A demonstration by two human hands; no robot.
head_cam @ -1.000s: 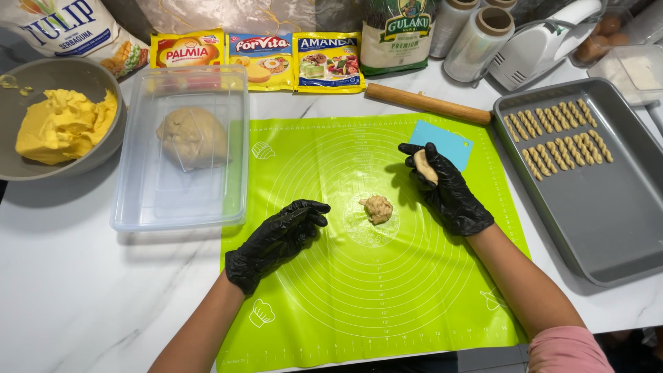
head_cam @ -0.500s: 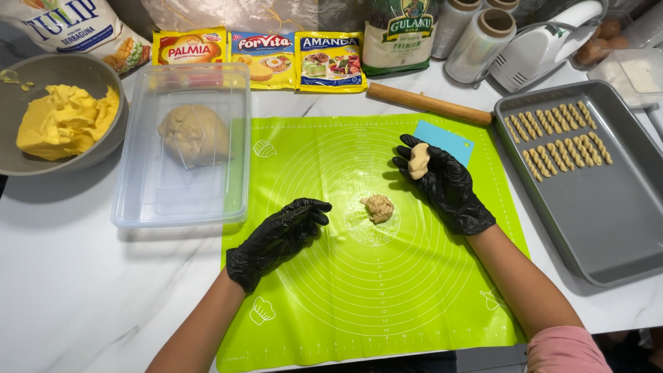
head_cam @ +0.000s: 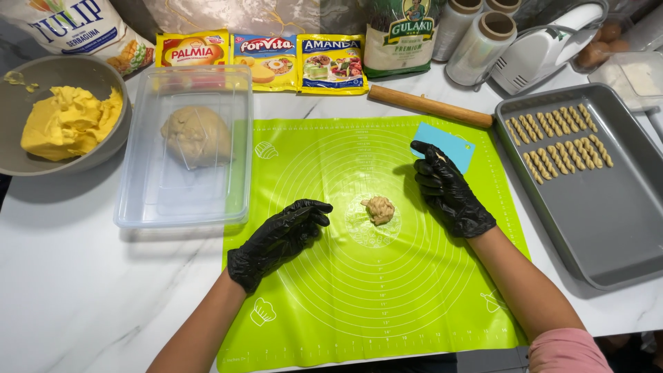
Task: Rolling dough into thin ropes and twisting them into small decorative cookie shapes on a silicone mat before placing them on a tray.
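Fingers [head_cam: 429, 157] of the right hand [head_cam: 449, 190] curl loosely inward, and whether they hold anything cannot be told from this side; those of the left hand [head_cam: 280, 238] are bent and narrow, holding nothing, the hand resting on the mat [head_cam: 373, 304]. Between the two gloved hands a small dough lump [head_cam: 379, 210] lies on the green mat near its middle, apart from both hands. Just behind the right hand a blue scraper [head_cam: 452, 141] lies on the mat's far edge, and beyond it a rolling pin [head_cam: 428, 106] rests on the desk [head_cam: 83, 290]. To the right stands a grey tray [head_cam: 608, 228] with two rows of twisted dough sticks [head_cam: 559, 141] in its far corner. Left of the mat a clear tub [head_cam: 159, 200] holds a dough ball [head_cam: 196, 136], and further left a grey bowl [head_cam: 17, 117] holds yellow butter [head_cam: 69, 123]. Packets [head_cam: 262, 61] line the back of the desk.
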